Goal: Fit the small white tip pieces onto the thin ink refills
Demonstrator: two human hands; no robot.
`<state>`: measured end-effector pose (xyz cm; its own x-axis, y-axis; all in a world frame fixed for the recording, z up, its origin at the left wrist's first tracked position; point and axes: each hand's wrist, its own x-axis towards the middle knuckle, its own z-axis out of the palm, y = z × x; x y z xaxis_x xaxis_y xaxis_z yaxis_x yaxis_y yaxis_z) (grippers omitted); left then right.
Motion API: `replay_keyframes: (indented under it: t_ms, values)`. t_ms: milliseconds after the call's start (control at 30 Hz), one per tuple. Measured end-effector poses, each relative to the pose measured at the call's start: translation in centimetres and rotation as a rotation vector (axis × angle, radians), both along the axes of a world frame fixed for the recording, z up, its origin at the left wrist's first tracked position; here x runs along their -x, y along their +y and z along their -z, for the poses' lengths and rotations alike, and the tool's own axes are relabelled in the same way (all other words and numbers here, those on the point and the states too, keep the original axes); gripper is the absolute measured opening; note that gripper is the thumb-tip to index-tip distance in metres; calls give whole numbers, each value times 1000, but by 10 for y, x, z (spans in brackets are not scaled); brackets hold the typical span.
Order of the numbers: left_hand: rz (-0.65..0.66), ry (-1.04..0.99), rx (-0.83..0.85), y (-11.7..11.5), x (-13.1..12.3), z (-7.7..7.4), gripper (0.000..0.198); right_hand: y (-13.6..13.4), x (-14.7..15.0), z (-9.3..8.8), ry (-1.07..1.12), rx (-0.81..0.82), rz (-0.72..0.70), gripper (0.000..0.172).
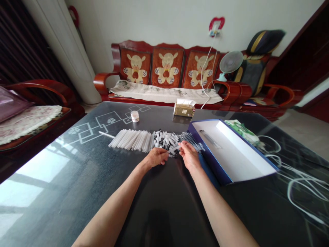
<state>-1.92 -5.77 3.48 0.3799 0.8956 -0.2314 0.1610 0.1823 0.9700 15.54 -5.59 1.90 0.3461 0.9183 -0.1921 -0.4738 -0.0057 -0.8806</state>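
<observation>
My left hand point(156, 156) is closed around one end of a whitish translucent pen barrel point(174, 149). The fingers of my right hand point(189, 154) pinch its other end, so it lies between both hands just above the table. Right behind it is a loose pile of white and black pen caps and small parts point(164, 138). A row of whitish pen barrels point(132, 140) spreads to the left of the pile. Thin dark-tipped pen refills point(189, 138) lie to the right, partly hidden by my right hand.
A blue box with a white inside point(239, 154) stands at the right, holding a few pens point(209, 138). Farther back are a tissue box point(184, 109) and a small round tub point(135, 116). White cables point(303, 185) and a green-white bag point(243, 132) lie beyond the box.
</observation>
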Motion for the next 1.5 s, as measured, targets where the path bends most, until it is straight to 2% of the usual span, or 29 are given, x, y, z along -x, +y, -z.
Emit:
replay_keyframes:
  t_ms: [67,133,200,367,500,600,800,967,1033,1100,1200,1333,1400,1500]
  values:
    - [134,11,6,-2,-5,-3,35,-1,4,1,-1,-31,-77,39]
    - [168,20,4,-4,-13,-5,41,-3,8,1,10,-70,-140,41]
    - [126,126,-104,-6,-22,-4,40,-3,12,2,21,-83,-145,40]
    - [-115,709,-559,-17,-44,0,30,-3,22,7,-32,-59,-34,34]
    - [-184,874,-700,-24,-54,3,28,-2,29,8,23,-68,92,33]
    - [-218,891,-706,-23,-57,4,29,-1,33,8,67,-56,157,33]
    - [-188,828,-588,-21,-61,3,28,5,38,9,185,-5,184,27]
    - [-202,618,-394,-28,-51,0,39,19,14,-1,268,-34,230,26]
    - [-236,539,-373,-29,-43,0,39,21,2,-3,175,-91,247,30]
    - [-302,548,-414,-26,-33,0,33,19,-7,3,-33,-140,260,36]
    - [-386,673,-518,-14,-13,-1,28,9,-12,19,-469,-198,267,38]
    - [-535,927,-607,10,22,-5,28,2,-12,37,-980,-294,258,29]
    - [-581,1045,-622,23,40,-7,28,3,-11,38,-1088,-331,250,27]
    - [-576,1196,-568,42,62,-8,27,4,-11,36,-1137,-356,243,26]
